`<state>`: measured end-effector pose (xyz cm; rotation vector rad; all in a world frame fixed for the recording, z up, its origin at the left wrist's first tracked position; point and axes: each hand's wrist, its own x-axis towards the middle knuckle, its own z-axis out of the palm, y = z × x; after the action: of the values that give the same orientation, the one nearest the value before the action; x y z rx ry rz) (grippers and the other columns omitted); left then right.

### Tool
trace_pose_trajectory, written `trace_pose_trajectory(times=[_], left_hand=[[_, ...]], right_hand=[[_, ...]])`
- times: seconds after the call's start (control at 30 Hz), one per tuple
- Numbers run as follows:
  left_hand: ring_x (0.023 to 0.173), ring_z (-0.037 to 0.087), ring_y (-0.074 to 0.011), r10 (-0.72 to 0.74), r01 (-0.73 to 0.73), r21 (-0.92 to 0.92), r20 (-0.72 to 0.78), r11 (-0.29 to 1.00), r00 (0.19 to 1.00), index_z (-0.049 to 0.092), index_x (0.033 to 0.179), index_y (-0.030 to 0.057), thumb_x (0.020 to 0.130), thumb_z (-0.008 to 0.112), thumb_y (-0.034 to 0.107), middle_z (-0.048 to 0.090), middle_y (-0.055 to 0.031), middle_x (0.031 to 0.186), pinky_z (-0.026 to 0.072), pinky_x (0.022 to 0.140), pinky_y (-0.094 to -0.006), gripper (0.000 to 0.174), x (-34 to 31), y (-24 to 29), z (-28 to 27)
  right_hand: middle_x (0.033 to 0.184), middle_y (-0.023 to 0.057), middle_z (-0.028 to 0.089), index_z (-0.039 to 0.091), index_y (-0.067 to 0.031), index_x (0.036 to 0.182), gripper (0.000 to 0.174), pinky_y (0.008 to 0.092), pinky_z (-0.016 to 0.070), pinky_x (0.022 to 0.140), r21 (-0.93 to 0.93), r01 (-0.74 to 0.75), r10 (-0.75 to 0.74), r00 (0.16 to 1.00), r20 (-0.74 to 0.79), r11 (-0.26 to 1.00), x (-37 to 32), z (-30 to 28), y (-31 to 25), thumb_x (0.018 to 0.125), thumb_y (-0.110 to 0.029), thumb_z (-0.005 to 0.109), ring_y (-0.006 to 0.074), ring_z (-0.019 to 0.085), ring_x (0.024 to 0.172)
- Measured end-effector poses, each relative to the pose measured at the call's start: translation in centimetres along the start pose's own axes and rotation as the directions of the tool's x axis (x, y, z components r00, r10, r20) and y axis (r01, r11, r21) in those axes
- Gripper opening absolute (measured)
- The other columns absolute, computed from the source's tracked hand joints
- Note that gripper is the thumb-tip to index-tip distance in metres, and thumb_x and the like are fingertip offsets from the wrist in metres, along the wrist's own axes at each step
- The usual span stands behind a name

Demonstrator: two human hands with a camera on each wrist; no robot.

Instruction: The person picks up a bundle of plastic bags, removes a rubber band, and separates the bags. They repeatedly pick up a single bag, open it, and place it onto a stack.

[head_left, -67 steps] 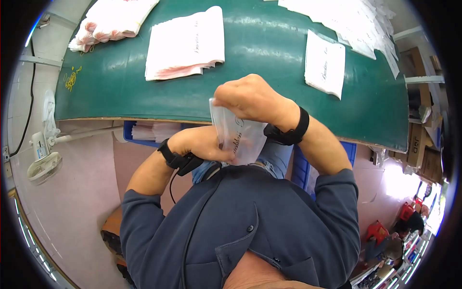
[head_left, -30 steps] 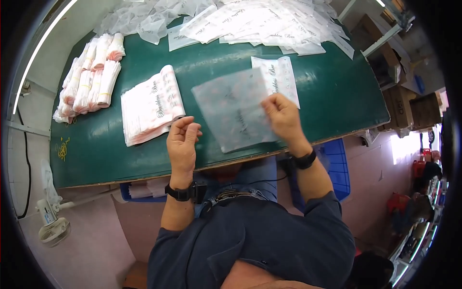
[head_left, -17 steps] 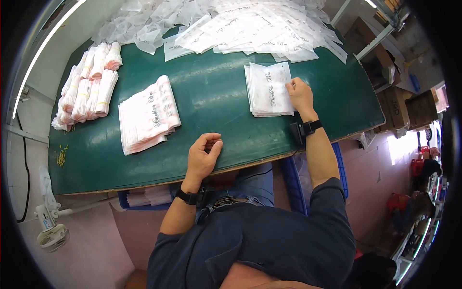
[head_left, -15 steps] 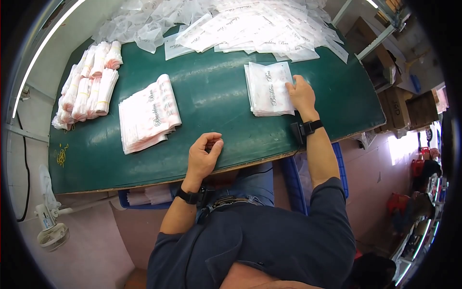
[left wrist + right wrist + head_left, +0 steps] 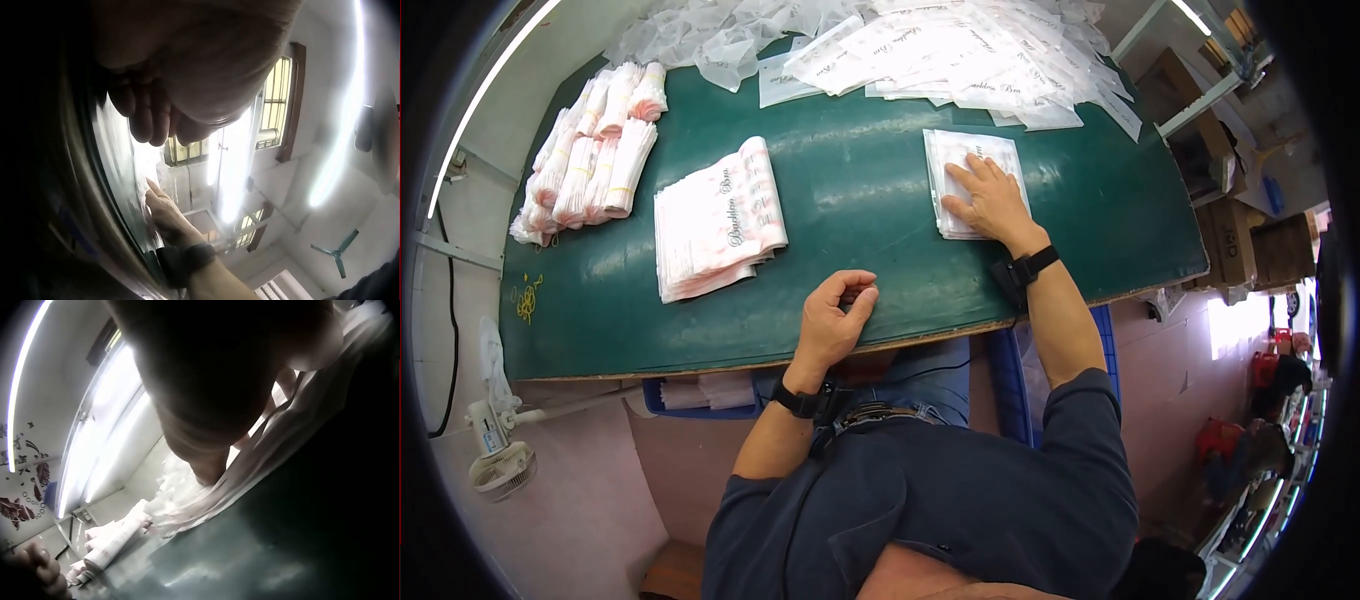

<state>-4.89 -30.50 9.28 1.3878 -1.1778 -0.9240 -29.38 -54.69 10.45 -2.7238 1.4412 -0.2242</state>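
You are pressing your right hand [image 5: 990, 200] flat on the small stack of bags [image 5: 975, 143], fingers [image 5: 975, 172] straight and slightly spread, curling round nothing. The stack is lying directly beneath those fingers, its long axis running along them, its far end showing beyond the fingertips. Your left hand [image 5: 835, 320] is resting loosely curled, nothing visible in it, at the near edge of the green table [image 5: 850, 210], well apart from the stack. The right hand is the nearer.

Green table [image 5: 850, 200]: rolled bundles [image 5: 590, 150], printed stack [image 5: 715, 225], loose bags [image 5: 960, 50], perhaps rubber bands [image 5: 525, 300].
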Motion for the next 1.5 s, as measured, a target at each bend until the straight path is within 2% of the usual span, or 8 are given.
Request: trace_pose_trajectory(times=[0.1,0.23,0.47,0.87,1.07,1.2,1.4,1.5], left_hand=[[0.107,0.073,-0.0227,-0.015,0.013,0.021,0.078,1.0,0.997,0.07,0.128,-0.0001,0.096,0.078,0.016,0.075,-0.0151,0.12,0.0571,0.094,-0.033,0.037,1.4,0.8,0.4],[0.147,0.049,-0.044,0.336,-0.45,0.341,0.345,0.825,0.876,0.047,0.152,-0.005,0.091,0.081,0.028,0.053,-0.0266,0.155,0.0409,0.122,-0.0462,0.077,7.1,1.6,4.0],[0.154,0.042,-0.0414,0.152,-0.411,0.592,0.438,0.693,0.886,0.043,0.155,-0.0033,0.092,0.079,0.029,0.048,-0.0261,0.16,0.032,0.127,-0.0545,0.079,11.5,1.2,9.2],[0.154,0.042,-0.04,0.229,-0.431,0.502,0.415,0.75,0.881,0.045,0.158,-0.0005,0.094,0.077,0.033,0.047,-0.0246,0.163,0.029,0.127,-0.0595,0.079,11.0,-0.8,8.6],[0.132,0.063,-0.0373,0.465,-0.379,0.6,0.013,0.704,0.885,0.068,0.134,0.0032,0.088,0.081,0.027,0.07,-0.0189,0.138,0.0461,0.113,-0.0507,0.053,5.8,2.4,-3.8],[0.113,0.067,-0.0368,0.477,0.01,0.795,-0.374,0.606,0.795,0.073,0.123,0.0035,0.085,0.083,0.022,0.073,-0.0148,0.121,0.0513,0.099,-0.0495,0.043,3.4,1.4,-13.9],[0.107,0.067,-0.0375,0.416,0.141,0.827,-0.413,0.545,0.81,0.075,0.12,0.003,0.083,0.085,0.021,0.073,-0.0153,0.113,0.0528,0.095,-0.048,0.042,2.5,-0.8,-18.0],[0.1,0.069,-0.0388,0.458,0.133,0.822,-0.433,0.553,0.776,0.076,0.116,0.0009,0.082,0.086,0.019,0.074,-0.0165,0.11,0.0552,0.09,-0.0468,0.04,2.6,-1.0,-17.9]], right_hand=[[0.167,0.0199,0.045,0.059,-0.0259,0.155,0.064,0.0703,0.0347,0.119,-0.002,-0.002,0.002,1.0,0.012,1.0,0.0,0.3,0.0,0.1,-0.059,0.063,0.0469,0.039,0.154],[0.168,0.0199,0.044,0.058,-0.0256,0.155,0.064,0.0708,0.035,0.118,-0.011,0.001,-0.001,1.0,0.008,1.0,-0.2,0.4,0.1,0.101,-0.058,0.062,0.0464,0.039,0.154],[0.166,0.0178,0.047,0.06,-0.0245,0.154,0.059,0.07,0.0327,0.119,0.097,0.034,-0.03,0.999,-0.044,0.995,0.6,2.1,2.0,0.103,-0.054,0.062,0.0414,0.04,0.155],[0.156,0.0211,0.057,0.064,-0.0155,0.147,0.05,0.0566,0.0418,0.117,0.053,0.178,-0.166,0.968,-0.186,0.983,-0.2,2.6,1.8,0.103,-0.038,0.064,0.0435,0.052,0.145],[0.154,0.0235,0.059,0.067,-0.0058,0.142,0.047,0.0475,0.0446,0.119,0.232,0.306,-0.232,0.926,-0.298,0.923,-0.1,-1.0,-5.2,0.098,-0.022,0.075,0.0436,0.055,0.142],[0.152,0.0214,0.06,0.067,-0.0047,0.14,0.049,0.0464,0.0454,0.119,0.418,0.434,-0.319,0.893,-0.317,0.798,0.8,-2.5,-14.6,0.094,-0.017,0.079,0.041,0.056,0.141],[0.15,0.0195,0.062,0.068,-0.0041,0.138,0.049,0.0461,0.0463,0.118,0.434,0.638,-0.518,0.77,-0.374,0.636,4.1,0.7,-24.2,0.092,-0.017,0.079,0.0395,0.056,0.141],[0.15,0.0198,0.063,0.068,-0.0043,0.138,0.049,0.0472,0.046,0.118,0.453,0.557,-0.559,0.817,-0.145,0.696,4.2,3.5,-25.1,0.092,-0.019,0.078,0.0399,0.056,0.141]])
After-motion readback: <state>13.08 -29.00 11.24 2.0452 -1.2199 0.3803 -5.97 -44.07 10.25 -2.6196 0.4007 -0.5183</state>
